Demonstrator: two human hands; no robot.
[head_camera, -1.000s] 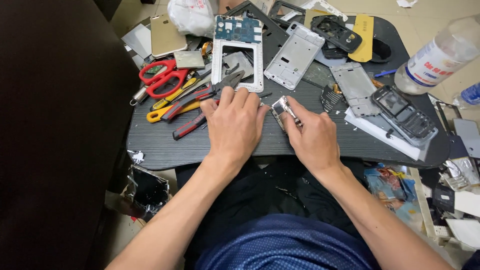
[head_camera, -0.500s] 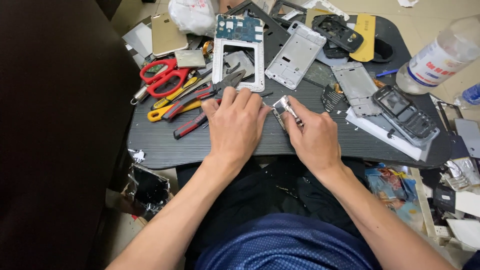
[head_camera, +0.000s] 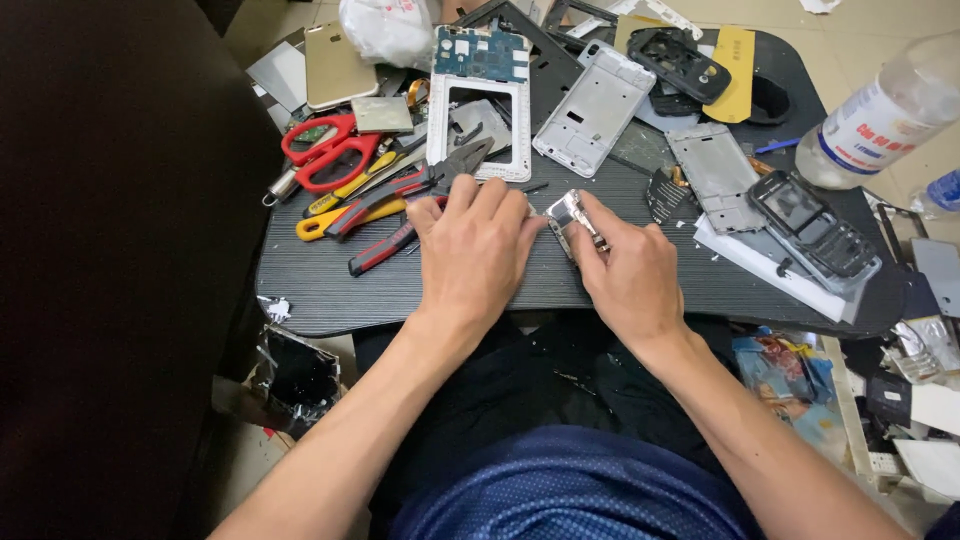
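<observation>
Both hands are working on the dark ribbed lap board (head_camera: 330, 300). The right hand (head_camera: 632, 275) is pinching a small silvery metal phone part (head_camera: 572, 215) in its fingertips, with the part sticking out just above the knuckles. The left hand (head_camera: 477, 250) is lying palm down beside it, fingertips touching the red-handled pliers (head_camera: 400, 190), not gripping anything as far as I can tell.

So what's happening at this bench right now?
A person sits at a dark tabletop littered with phone parts. The right hand pinches a small silvery metal part against the table, while the left hand lies flat beside it, fingertips near the part. Left of the hands lie red-handled scissors, pliers and a red-and-black screwdriver. Above them sits a white phone frame with a blue circuit board; a dark keypad phone rests to the right.
</observation>
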